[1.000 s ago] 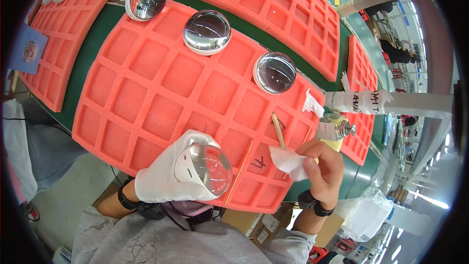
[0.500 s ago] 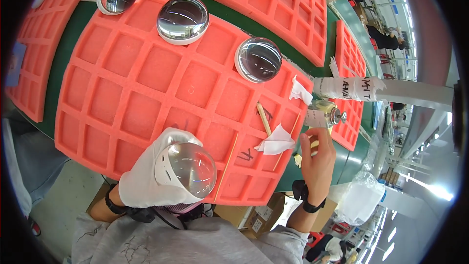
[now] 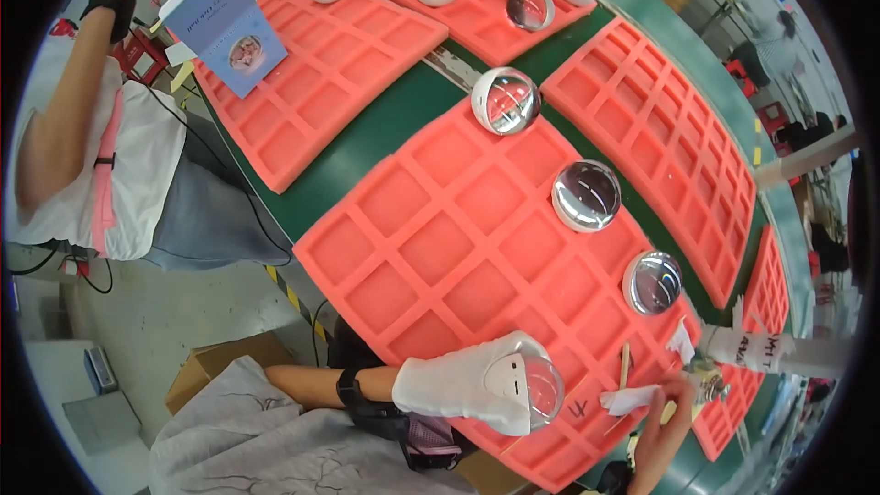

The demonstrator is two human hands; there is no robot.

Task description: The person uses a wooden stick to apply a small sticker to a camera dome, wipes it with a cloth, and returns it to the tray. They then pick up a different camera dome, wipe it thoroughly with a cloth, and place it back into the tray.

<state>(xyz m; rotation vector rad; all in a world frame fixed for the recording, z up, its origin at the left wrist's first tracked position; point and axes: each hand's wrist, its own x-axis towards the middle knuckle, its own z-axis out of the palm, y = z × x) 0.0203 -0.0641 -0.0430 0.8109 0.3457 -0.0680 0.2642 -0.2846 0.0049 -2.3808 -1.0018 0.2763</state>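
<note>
My left hand [image 3: 445, 388], in a white glove, is closed around a clear glass-like ball with a white base [image 3: 544, 391], its slotted base side turned towards the glove. My bare right hand [image 3: 667, 422] is at the right edge of the red foam tray [image 3: 412, 247]. Its fingers are curled in at the end of a small white wipe [image 3: 628, 401], seemingly pinching it. A thin wooden stick [image 3: 625, 367] lies by the wipe. Just beyond the right fingers is a small glass bottle with a metal top [image 3: 710, 385].
Three clear balls sit along the tray's far side, one of them here [image 3: 587, 196]. More foam trays [image 3: 651, 147] cover the green table [image 3: 385, 133]. A blue box [image 3: 225, 27] stands on the left tray. Another person [image 3: 101, 147] is at the left; a wrapped post [image 3: 752, 348] rises at right.
My view has swung left, bringing the other person and the blue box into sight. My right hand has gone from beside the bottle to the wipe. The left still holds the ball.
</note>
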